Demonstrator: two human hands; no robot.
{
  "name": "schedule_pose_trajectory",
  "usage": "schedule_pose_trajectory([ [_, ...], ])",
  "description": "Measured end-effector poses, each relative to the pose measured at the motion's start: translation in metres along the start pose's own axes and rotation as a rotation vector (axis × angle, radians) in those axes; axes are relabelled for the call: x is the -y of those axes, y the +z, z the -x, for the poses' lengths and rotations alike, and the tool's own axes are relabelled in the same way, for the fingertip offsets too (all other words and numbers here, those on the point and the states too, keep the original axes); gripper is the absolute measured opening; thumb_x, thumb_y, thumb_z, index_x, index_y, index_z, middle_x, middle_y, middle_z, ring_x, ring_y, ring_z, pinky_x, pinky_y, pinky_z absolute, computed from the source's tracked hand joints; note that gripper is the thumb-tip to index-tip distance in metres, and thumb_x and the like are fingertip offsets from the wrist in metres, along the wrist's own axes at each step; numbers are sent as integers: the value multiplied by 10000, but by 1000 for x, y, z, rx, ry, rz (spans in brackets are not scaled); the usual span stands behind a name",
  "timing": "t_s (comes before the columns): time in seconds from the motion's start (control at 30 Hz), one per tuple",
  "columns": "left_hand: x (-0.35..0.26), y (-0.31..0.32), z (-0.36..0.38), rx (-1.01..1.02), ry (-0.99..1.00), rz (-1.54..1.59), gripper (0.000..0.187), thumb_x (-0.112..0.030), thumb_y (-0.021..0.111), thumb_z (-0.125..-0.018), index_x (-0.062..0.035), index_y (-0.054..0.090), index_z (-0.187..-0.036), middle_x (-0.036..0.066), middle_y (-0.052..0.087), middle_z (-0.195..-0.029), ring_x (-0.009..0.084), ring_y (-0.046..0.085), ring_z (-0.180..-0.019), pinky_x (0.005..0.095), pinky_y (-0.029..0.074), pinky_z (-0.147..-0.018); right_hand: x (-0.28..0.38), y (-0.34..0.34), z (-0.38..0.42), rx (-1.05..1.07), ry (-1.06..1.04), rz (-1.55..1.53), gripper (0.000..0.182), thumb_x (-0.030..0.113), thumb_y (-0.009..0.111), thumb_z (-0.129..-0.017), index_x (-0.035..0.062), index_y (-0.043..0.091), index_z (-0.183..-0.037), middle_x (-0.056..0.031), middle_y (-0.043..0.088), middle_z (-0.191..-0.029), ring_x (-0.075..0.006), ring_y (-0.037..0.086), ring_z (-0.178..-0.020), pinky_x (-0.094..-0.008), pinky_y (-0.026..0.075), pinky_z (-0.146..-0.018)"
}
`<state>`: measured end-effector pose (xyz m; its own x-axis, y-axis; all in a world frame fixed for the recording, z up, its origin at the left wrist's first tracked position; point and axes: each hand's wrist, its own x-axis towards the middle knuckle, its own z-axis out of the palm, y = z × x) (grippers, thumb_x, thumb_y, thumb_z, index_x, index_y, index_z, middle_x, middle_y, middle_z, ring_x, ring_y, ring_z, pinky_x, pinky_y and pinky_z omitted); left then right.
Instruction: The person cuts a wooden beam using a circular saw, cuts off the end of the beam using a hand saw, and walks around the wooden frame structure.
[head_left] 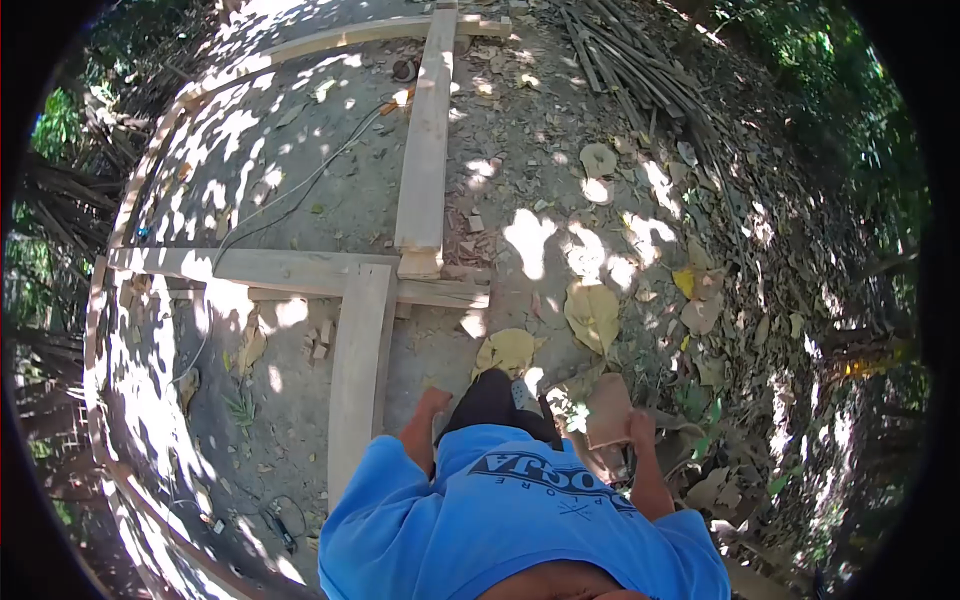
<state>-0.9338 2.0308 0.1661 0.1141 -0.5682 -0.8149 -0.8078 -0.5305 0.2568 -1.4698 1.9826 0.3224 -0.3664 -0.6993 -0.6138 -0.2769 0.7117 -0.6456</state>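
Observation:
My right hand [641, 428] is closed on the edge of a flat brown piece [607, 410], which looks like sandpaper or card and hangs beside my right leg. My left hand [435, 400] hangs at my left side, near the wooden beam [360, 370] that runs along my left; its fingers are too small and dark to make out. That beam meets a cross beam [290, 268] lying sideways in front of me. Beyond the cross beam, a long beam [428, 150] reaches away from me.
More timbers [300, 45] form a frame at the far left. A cable [300, 185] with an orange end crosses the dirt ground inside it. Stacked sticks [640, 65] lie at the upper right, and dry leaves [592, 315] litter the ground near my feet.

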Motion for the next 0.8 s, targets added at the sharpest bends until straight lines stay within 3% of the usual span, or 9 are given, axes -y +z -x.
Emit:
schedule_pose_trajectory([
  [0.1, -48, -65, -8, -204, 399, 47, 258, -279, 537, -750, -63, 634, -851, 109, 652, -716, 270, 640, -709, 405, 495, -679, 175, -2, -79, 89, -158, -55, 253, 259, 542, -847, 32, 577, -741, -44, 541, -588, -125, 494, -469, -287, 403, -437],
  [0.23, -111, -123, -68, -147, 44, 447, 272, -286, 503, -799, -67, 638, -711, 102, 659, -716, 233, 633, -614, 386, 504, -589, 297, 35, -230, 137, -392, 203, 224, 256, 545, -843, 37, 587, -840, -59, 588, -648, -128, 560, -550, -277, 444, -472],
  [0.4, -204, -219, -180, -19, -218, 611, 407, -417, 526, -799, -36, 664, -829, 136, 670, -802, 258, 657, -716, 355, 517, -627, 390, 110, -302, 256, -582, 386, 278, 285, 552, -854, 20, 599, -788, -77, 586, -609, -138, 562, -507, -275, 472, -497],
  [0.47, -243, -260, -223, -402, 291, 188, 406, -420, 540, -785, -47, 671, -874, 159, 662, -906, 280, 652, -809, 388, 517, -687, 393, 122, -323, 405, -248, 229, 257, 265, 534, -850, 22, 608, -819, -94, 628, -694, -151, 598, -568, -302, 483, -513],
  [0.53, -300, -348, -260, -276, 350, -19, 400, -416, 539, -789, -47, 670, -873, 160, 655, -926, 300, 627, -876, 407, 495, -737, 378, 112, -380, 1065, 507, -336, 231, 250, 525, -830, 34, 609, -843, -86, 648, -773, -165, 618, -610, -351, 498, -542],
  [0.57, -328, -404, -275, -155, 422, -248, 394, -411, 538, -792, -48, 670, -872, 160, 649, -946, 320, 602, -942, 427, 474, -786, 398, 112, -364, 914, 68, 128, 211, 235, 527, -823, 37, 584, -872, -104, 630, -745, -191, 602, -582, -345, 477, -495],
  [0.6, -342, -438, -287, -240, 524, -33, 405, -413, 521, -801, -39, 665, -859, 166, 651, -902, 351, 606, -895, 423, 477, -749, 416, 114, -352, 709, -384, 554, 201, 220, 530, -815, 41, 558, -901, -121, 612, -717, -216, 586, -554, -339, 457, -448],
  [0.63, -364, -477, -300, -208, 267, 642, 403, -403, 516, -805, -27, 652, -853, 192, 640, -893, 358, 607, -864, 418, 475, -732, 425, 119, -360, 603, -392, 689, 193, 219, 528, -817, 44, 564, -891, -125, 614, -714, -221, 582, -544, -344, 452, -443],
  [0.8, -417, -653, -340, -353, 349, 571, 413, -402, 538, -791, -1, 628, -832, 225, 615, -797, 368, 604, -755, 433, 456, -686, 407, 142, -473, 531, -35, 869, 163, 209, 532, -817, 57, 585, -840, -131, 615, -697, -233, 567, -513, -361, 436, -434],
])
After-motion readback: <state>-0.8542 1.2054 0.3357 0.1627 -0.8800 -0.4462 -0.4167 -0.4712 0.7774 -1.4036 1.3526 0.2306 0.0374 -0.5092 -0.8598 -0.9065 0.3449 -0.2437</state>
